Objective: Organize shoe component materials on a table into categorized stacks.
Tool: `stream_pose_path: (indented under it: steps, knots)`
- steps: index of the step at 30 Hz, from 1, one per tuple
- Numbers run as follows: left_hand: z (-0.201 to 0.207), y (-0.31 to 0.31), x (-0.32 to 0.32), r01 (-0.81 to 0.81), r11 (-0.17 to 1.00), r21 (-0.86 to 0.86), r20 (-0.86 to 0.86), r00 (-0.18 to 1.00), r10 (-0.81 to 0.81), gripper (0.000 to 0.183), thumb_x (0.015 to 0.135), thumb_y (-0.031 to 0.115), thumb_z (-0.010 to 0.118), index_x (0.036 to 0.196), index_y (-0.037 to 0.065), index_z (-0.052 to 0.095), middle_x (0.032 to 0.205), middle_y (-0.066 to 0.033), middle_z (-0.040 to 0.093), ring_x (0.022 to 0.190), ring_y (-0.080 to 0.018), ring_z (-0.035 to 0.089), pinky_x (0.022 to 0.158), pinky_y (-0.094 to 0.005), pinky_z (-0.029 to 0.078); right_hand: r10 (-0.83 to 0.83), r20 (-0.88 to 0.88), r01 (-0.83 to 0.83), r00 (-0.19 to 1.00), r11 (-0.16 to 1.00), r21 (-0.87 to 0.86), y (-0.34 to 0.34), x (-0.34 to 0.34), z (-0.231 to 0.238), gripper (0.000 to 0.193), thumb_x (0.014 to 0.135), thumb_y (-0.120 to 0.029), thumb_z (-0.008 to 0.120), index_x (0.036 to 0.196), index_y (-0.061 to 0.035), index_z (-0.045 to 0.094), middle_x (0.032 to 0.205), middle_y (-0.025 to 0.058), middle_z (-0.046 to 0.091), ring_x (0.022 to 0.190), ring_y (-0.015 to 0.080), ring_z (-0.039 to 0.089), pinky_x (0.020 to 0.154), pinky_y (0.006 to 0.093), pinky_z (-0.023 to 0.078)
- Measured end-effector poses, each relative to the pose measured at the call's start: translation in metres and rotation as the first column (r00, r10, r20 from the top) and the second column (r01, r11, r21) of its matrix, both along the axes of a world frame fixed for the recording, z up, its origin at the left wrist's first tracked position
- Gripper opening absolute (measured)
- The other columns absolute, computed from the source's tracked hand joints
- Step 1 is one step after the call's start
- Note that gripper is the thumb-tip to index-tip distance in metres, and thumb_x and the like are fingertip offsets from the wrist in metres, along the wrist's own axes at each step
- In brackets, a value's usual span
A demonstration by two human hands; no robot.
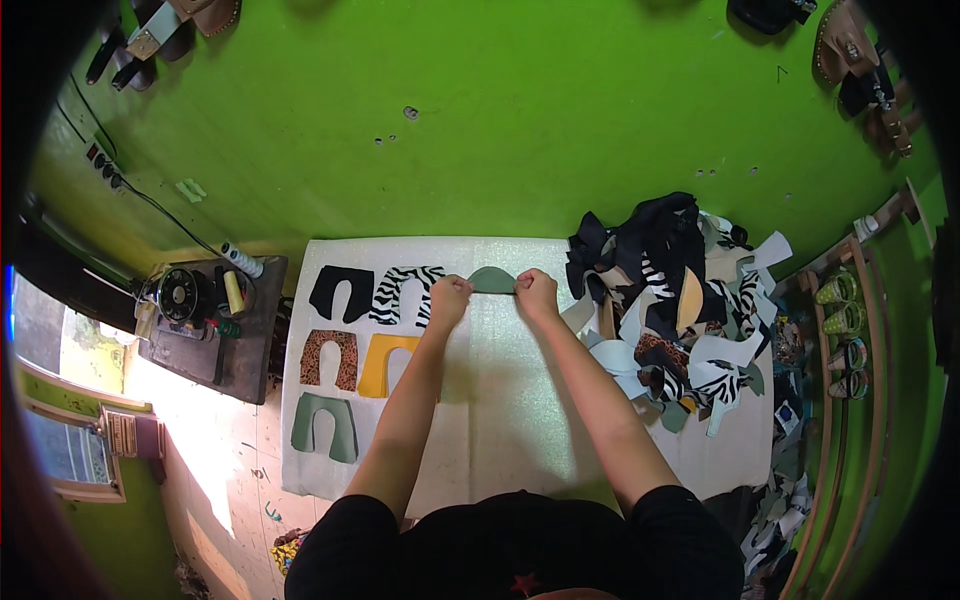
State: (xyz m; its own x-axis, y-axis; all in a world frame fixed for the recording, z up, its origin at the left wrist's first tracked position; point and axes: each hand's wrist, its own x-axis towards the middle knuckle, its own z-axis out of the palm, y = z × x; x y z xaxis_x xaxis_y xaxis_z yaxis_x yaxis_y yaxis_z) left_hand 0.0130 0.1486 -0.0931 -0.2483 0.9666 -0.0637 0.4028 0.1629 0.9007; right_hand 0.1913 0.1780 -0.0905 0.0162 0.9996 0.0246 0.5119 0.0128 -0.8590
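Note:
Between my hands a small green piece of leather-like material (493,280) is stretched, its upper edge rounded and its lower edge nearly straight. The left end is pinched in my left hand (454,298), the right end in my right hand (537,293). Left of them lie U-shaped cut pieces: a black one (328,292), a zebra-print one (388,290) close by my left hand, a leopard-print one (315,358), a yellow one (376,368) partly behind my left forearm, and a grey-green one (338,420).
A heap of mixed scraps (655,310) covers the right side of the pale table (500,420). At left stands a small dark table (250,350) with a sewing-machine-like device (180,294). A shoe rack (830,440) is at right; sandals (845,45) hang on the green wall.

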Motion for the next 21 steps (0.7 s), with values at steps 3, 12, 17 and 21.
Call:
stream_pose_path:
  steps: [3,12,17,21]
  knots:
    - [0.001,0.005,0.003,-0.033,0.997,0.073,-0.231,0.972,0.049,0.019,0.074,0.015,0.063,0.073,-0.004,0.061,0.062,-0.0133,0.059,0.052,-0.0202,0.054,0.053,-0.0318,0.044,-0.04,-0.017,0.04,0.999,0.999,-0.007,0.005,-0.004,-0.005,0.01,0.069,-0.005,0.063,0.076,0.0005,0.061,0.067,0.0104,0.062,0.061,0.0176,0.059,0.06,0.0285,0.047]
    - [-0.008,0.008,0.007,-0.038,0.996,0.081,-0.46,0.885,0.072,0.018,0.073,0.014,0.062,0.072,-0.003,0.059,0.063,-0.0169,0.058,0.059,-0.0301,0.057,0.057,-0.0353,0.044,-0.075,0.112,0.079,0.991,0.996,-0.033,-0.002,-0.01,-0.001,0.01,0.071,-0.009,0.063,0.078,-0.0023,0.061,0.07,0.011,0.062,0.066,0.0244,0.06,0.063,0.0331,0.047]
    - [-0.001,0.005,0.01,-0.058,0.995,0.087,-0.391,0.916,0.088,0.016,0.073,0.014,0.062,0.074,-0.002,0.059,0.063,-0.0169,0.058,0.06,-0.03,0.058,0.057,-0.0359,0.045,-0.065,0.065,0.059,0.996,0.994,0.096,-0.005,-0.002,-0.004,0.01,0.071,-0.01,0.063,0.078,-0.0037,0.061,0.071,0.0104,0.061,0.069,0.025,0.06,0.065,0.0336,0.046]
    - [0.0,0.004,0.007,-0.08,0.996,0.04,-0.363,0.927,0.089,0.016,0.073,0.014,0.062,0.076,-0.001,0.059,0.067,-0.0161,0.059,0.063,-0.0301,0.059,0.059,-0.036,0.045,-0.044,0.052,0.041,0.998,0.998,0.049,-0.005,-0.005,-0.004,0.013,0.07,-0.012,0.064,0.08,-0.0047,0.059,0.075,0.0101,0.06,0.074,0.0261,0.059,0.067,0.0355,0.046]
